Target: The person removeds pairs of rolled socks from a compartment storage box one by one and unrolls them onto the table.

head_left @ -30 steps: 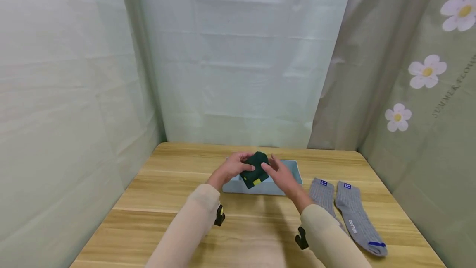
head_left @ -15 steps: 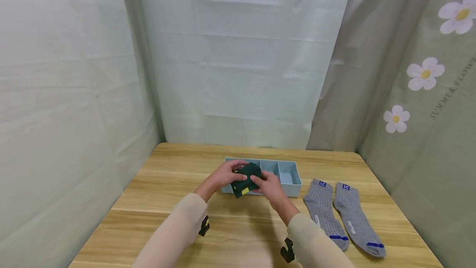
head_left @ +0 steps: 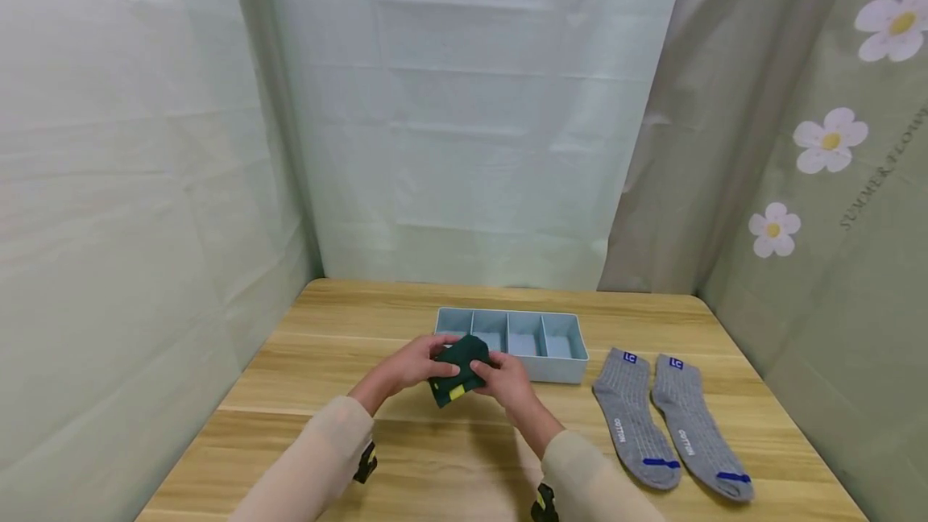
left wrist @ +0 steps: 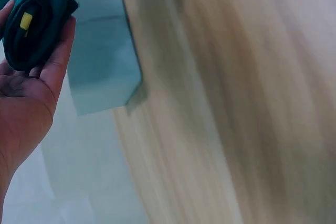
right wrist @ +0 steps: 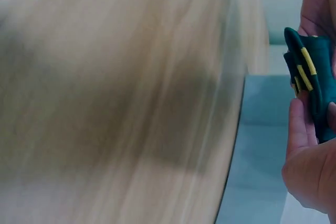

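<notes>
Drawn back from over the pale blue four-compartment plastic tray (head_left: 561,370) toward the table's near edge, left hand (head_left: 406,366) and right hand (head_left: 507,383) clasping a rolled dark green sock bundle with yellow marks (head_left: 454,377), apparently mid-tuck, likely needing placement next.

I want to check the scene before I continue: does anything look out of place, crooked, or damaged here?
Nothing stands out. The left hand and right hand hold a rolled dark green sock bundle above the wooden table. The blue divider tray sits straight, and two grey socks lie flat side by side to its right.
</notes>
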Demonstrator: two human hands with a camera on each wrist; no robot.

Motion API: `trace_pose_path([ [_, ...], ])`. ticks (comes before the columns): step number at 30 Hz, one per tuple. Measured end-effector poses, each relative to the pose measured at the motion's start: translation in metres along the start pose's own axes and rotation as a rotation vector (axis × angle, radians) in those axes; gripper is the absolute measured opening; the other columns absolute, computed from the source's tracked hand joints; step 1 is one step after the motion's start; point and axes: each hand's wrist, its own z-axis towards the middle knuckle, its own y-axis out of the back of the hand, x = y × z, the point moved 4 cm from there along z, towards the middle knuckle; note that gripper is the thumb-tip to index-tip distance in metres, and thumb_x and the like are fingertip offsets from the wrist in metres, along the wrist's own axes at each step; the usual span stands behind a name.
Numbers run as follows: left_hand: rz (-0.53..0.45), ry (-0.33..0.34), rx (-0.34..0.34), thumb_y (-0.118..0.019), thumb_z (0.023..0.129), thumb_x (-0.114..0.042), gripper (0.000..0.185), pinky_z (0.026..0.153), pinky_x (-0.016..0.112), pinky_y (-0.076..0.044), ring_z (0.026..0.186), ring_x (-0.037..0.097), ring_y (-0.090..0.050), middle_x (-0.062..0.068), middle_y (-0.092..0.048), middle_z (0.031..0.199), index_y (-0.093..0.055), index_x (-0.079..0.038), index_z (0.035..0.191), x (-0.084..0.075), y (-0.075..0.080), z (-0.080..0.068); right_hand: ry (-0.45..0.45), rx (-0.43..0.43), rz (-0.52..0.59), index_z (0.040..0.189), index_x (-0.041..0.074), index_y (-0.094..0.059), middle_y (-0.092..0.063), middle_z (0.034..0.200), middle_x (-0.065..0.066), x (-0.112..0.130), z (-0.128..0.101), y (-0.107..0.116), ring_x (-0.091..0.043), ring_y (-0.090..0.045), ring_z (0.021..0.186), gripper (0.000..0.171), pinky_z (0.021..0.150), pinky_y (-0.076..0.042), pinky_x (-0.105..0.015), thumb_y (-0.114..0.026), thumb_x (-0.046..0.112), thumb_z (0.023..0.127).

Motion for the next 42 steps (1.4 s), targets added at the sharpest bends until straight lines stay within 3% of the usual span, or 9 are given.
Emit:
trace_pose_path([
  [7,0.02,0.055,-0.006,-0.071,0.093,-0.017,0.057,0.084,0.043,-0.055,0.099,0.026,-0.063,0.017,-0.062,0.121,-0.049,-0.002,0.143,0.014,0.005,-0.017,-0.029,0.039,-0.049,0.115,-0.014,-0.065,-0.071,0.093,-0.02,-0.008,-0.005,-0.015,-0.022,-0.07,0.075,0.032,0.073,-0.059,-0.043,-0.068,0.01,0.094],
  [14,-0.095,0.111,-0.01,-0.072,0.092,-0.02,0.062,0.083,0.047,-0.056,0.102,0.028,-0.062,0.019,-0.06,0.123,-0.045,-0.002,0.145,0.029,0.009,-0.027,-0.019,-0.011,-0.008,0.112,-0.014,-0.065,-0.07,0.091,-0.016,-0.012,-0.01,-0.023,-0.019,-0.068,0.07,0.028,0.073,-0.059,-0.044,-0.066,0.008,0.095],
  [18,-0.138,0.095,-0.025,-0.073,0.092,-0.018,0.061,0.082,0.045,-0.057,0.099,0.028,-0.062,0.018,-0.06,0.118,-0.045,-0.001,0.143,0.031,0.01,-0.034,-0.031,-0.015,-0.004,0.113,-0.013,-0.064,-0.069,0.089,-0.013,-0.013,-0.011,-0.027,-0.018,-0.066,0.068,0.029,0.074,-0.059,-0.047,-0.065,0.009,0.095],
  [21,-0.153,0.077,-0.039,-0.07,0.093,-0.016,0.054,0.081,0.045,-0.057,0.098,0.028,-0.063,0.019,-0.061,0.117,-0.046,0.0,0.139,0.032,0.011,-0.039,-0.055,0.015,0.012,0.122,-0.011,-0.06,-0.068,0.097,-0.015,-0.012,-0.011,-0.03,-0.022,-0.069,0.076,0.038,0.076,-0.058,-0.046,-0.066,0.016,0.096],
  [24,-0.157,0.078,-0.036,-0.069,0.094,-0.014,0.048,0.081,0.046,-0.057,0.097,0.028,-0.063,0.019,-0.06,0.117,-0.048,0.0,0.135,0.034,0.011,-0.041,-0.063,0.068,0.018,0.138,-0.005,-0.052,-0.063,0.117,-0.021,-0.01,-0.01,-0.031,-0.028,-0.068,0.093,0.054,0.08,-0.058,-0.045,-0.065,0.029,0.097],
  [28,-0.146,0.099,-0.025,-0.071,0.093,-0.015,0.05,0.083,0.048,-0.056,0.098,0.029,-0.062,0.018,-0.06,0.117,-0.05,-0.001,0.136,0.035,0.011,-0.043,-0.052,0.134,0.01,0.144,-0.002,-0.048,-0.056,0.131,-0.024,-0.008,-0.006,-0.031,-0.031,-0.064,0.106,0.058,0.082,-0.057,-0.046,-0.062,0.033,0.1],
  [35,-0.148,0.106,-0.028,-0.072,0.093,-0.025,0.058,0.088,0.047,-0.055,0.102,0.028,-0.061,0.017,-0.058,0.123,-0.048,-0.005,0.142,0.036,0.01,-0.047,-0.051,0.086,0.012,0.135,-0.005,-0.056,-0.062,0.121,-0.022,-0.008,-0.002,-0.028,-0.025,-0.068,0.091,0.046,0.072,-0.06,-0.041,-0.061,0.024,0.1],
  [42,-0.18,0.081,-0.043,-0.069,0.094,-0.017,0.054,0.088,0.046,-0.054,0.105,0.03,-0.059,0.022,-0.053,0.13,-0.048,-0.006,0.143,0.037,0.015,-0.057,-0.03,0.088,0.009,0.135,-0.008,-0.055,-0.064,0.116,-0.024,-0.007,-0.004,-0.033,-0.023,-0.07,0.077,0.043,0.071,-0.059,-0.044,-0.056,0.021,0.103],
])
